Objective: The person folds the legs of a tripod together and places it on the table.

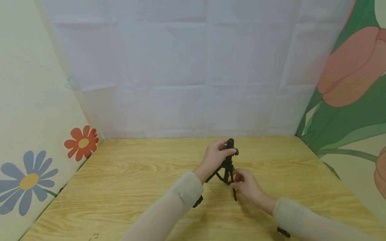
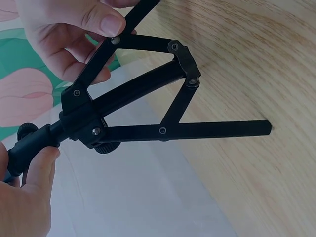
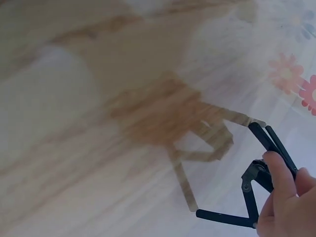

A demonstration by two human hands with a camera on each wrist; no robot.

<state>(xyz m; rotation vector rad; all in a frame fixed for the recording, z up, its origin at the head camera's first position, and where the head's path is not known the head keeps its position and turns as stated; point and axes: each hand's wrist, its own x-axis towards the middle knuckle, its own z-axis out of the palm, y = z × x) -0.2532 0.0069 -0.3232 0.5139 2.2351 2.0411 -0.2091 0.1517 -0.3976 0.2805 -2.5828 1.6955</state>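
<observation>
Tripod on the surface: your left hand grips its top, your right hand pinches its near leg — a sideways tug on that leg with a loose top grip could tip or skid it. The left wrist view cuts off that leg's end, and whether every leg bears down is hard to tell.

Soft, subdued light is covering the tabletop.
I am noting faint shadows pooling beneath the sleeves; in the right wrist view, pale glare is washing over the tabletop and the black stand is reflecting hazily.
</observation>
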